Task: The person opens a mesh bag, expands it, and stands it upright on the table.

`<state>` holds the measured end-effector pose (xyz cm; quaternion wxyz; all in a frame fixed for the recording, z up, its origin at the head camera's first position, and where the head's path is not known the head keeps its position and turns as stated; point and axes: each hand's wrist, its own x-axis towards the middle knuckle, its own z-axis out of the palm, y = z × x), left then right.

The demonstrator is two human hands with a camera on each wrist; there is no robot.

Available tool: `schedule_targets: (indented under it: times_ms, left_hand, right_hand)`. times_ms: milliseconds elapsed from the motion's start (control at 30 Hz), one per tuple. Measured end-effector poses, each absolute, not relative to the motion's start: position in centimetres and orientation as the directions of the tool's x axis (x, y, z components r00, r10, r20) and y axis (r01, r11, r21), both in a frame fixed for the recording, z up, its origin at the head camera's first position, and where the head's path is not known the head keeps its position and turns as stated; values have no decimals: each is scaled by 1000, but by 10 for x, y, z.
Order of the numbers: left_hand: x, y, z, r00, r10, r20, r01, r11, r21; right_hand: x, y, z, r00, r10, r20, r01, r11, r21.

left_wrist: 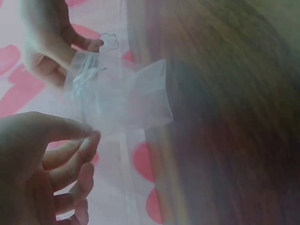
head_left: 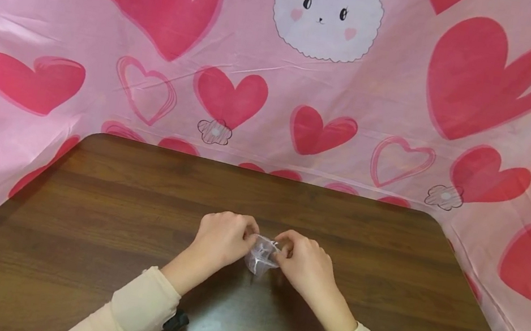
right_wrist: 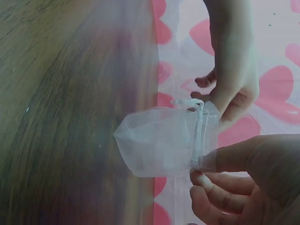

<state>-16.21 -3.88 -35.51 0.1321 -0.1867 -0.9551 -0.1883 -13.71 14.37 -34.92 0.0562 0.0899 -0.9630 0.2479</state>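
Observation:
A small sheer white organza drawstring pouch [head_left: 261,257] hangs between both hands above the table. White ribbon cords run around its neck, clearest in the right wrist view, where the pouch [right_wrist: 157,143] tapers to a corner at its far end. My left hand [head_left: 226,237] pinches one side of the top edge between thumb and forefinger. On the other side, my right hand [head_left: 304,263] pinches the same edge with thumb and fingertips. In the left wrist view the translucent pouch [left_wrist: 124,96] spreads out from the fingertips.
A dark brown wooden table [head_left: 134,214] with rounded far corners lies beneath the hands. Pink cloth [head_left: 244,31] printed with red hearts and a white fluffy face stands behind it and at both sides. Dark devices sit at the wrists, below the cream sleeves [head_left: 141,307].

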Motion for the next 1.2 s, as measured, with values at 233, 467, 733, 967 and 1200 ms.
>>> schedule_targets:
  times_ms: [233,467,733,967,1200]
  left_hand:
    - [-162,-44,-351,-905,312,291,396,865,306]
    - [-164,-44,-351,-912,323,252,393,865,313]
    - [-162,-43,-353,-899,333,283,415,855,313]
    - [-161,-39,-353,-876,351,330,451,839,305]
    - [-162,-35,-351,-874,353,335,457,831,318]
  right_hand:
    - [-138,151,-351,-979,-128,156,-190,846,-498]
    - [-138,155,-353,-983,-117,139,-172,842,-512]
    - [-139,157,-356,-978,-109,179,-189,826,-531]
    - [-141,158,-355,-960,-121,254,-242,816,-525]
    - [-144,159,-353,-959,-113,260,-238,819,-522]
